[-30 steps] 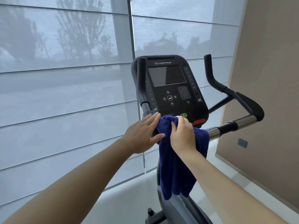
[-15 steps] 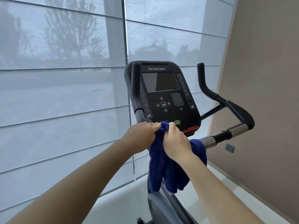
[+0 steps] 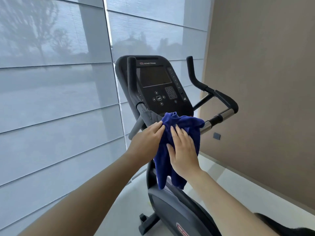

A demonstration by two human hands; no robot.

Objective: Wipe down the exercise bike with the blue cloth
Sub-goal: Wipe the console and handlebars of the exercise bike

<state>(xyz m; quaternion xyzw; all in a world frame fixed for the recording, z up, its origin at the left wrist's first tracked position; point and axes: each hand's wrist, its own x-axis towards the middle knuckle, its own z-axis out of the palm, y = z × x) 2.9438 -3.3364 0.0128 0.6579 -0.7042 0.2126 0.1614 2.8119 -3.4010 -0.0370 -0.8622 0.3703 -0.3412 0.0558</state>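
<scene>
The black exercise bike [image 3: 177, 206] stands before me with its console [image 3: 156, 86] upright and handlebars to either side. A blue cloth [image 3: 187, 124] is draped over the bar just below the console and hangs down in front of the bike's post. My left hand [image 3: 146, 140] pinches the cloth's upper left edge with its fingertips. My right hand [image 3: 183, 152] lies flat against the hanging cloth with its fingers spread, pressing it toward the bike. The bar and post behind the cloth are hidden.
A wide window with grey roller blinds [image 3: 56, 99] fills the left and back. A tan wall [image 3: 265, 82] with a small dark socket [image 3: 216, 136] closes the right side. Pale floor [image 3: 238, 189] runs around the bike's base.
Both hands have slid the cloth lower and off the console's bottom edge. My right hand has flattened onto the hanging cloth. The view has shifted so more of the bike's body shows.
</scene>
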